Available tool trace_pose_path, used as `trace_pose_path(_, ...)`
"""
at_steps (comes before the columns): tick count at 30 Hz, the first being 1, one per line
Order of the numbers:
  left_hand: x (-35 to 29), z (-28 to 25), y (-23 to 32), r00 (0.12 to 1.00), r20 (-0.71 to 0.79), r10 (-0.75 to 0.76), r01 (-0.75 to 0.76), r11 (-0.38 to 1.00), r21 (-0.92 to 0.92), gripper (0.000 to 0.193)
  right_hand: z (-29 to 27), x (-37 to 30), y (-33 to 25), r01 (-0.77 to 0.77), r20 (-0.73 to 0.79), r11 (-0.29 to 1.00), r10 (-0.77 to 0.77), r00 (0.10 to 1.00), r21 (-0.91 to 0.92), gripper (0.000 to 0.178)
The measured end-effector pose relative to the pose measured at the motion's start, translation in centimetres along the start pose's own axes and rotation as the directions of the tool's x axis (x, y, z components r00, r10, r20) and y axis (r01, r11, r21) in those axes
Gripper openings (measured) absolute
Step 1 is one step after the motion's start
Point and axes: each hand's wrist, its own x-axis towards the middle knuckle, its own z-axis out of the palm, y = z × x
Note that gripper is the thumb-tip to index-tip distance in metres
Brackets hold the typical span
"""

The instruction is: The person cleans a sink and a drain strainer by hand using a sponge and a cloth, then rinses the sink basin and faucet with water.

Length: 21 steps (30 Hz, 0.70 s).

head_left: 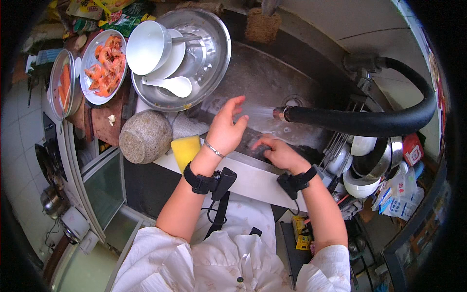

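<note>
My left hand (227,127) is over the near left part of the sink (260,73), fingers and thumb apart, with nothing visible in it. My right hand (283,155) hangs over the sink's near edge; its fingers reach left, partly blurred, and I see nothing in them. From the thick black hose tap (360,122) water sprays leftward toward my left hand. A metal basin (214,53) rests at the sink's far left, bearing a white bowl (148,47), a white dish and a white spoon (171,86). A yellow sponge (186,152) lies beside my left wrist.
A stone mortar (146,136) stands on the counter at left. Beyond it are a plate of cooked shrimp (106,68) and a glass-lidded dish (62,82) with orange pieces. At right, a metal rack (335,143) adjoins stacked bowls and pots (362,185).
</note>
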Motion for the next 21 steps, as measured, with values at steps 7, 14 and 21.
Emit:
trace_pose_path(7, 0.5, 1.1, -0.9, 0.987, 0.091, -0.129, 0.137, 0.987, -0.085, 0.041, -3.1, -0.2, 2.9, -0.406, -0.187, 0.757, 0.362, 0.913, -0.513, 0.031)
trace_pose_path(14, 1.8, 1.3, -2.4, 0.983, 0.106, -0.150, 0.176, 0.935, -0.307, 0.038, 1.7, 4.0, 1.9, 0.131, -0.068, 0.989, -0.136, 0.988, -0.073, 0.036)
trace_pose_path(21, 2.2, 2.0, -1.1, 0.939, 0.226, -0.261, 0.338, 0.826, -0.451, 0.036, -3.3, 2.0, 9.0, -0.323, -0.066, 0.766, 0.347, 0.936, -0.555, 0.020)
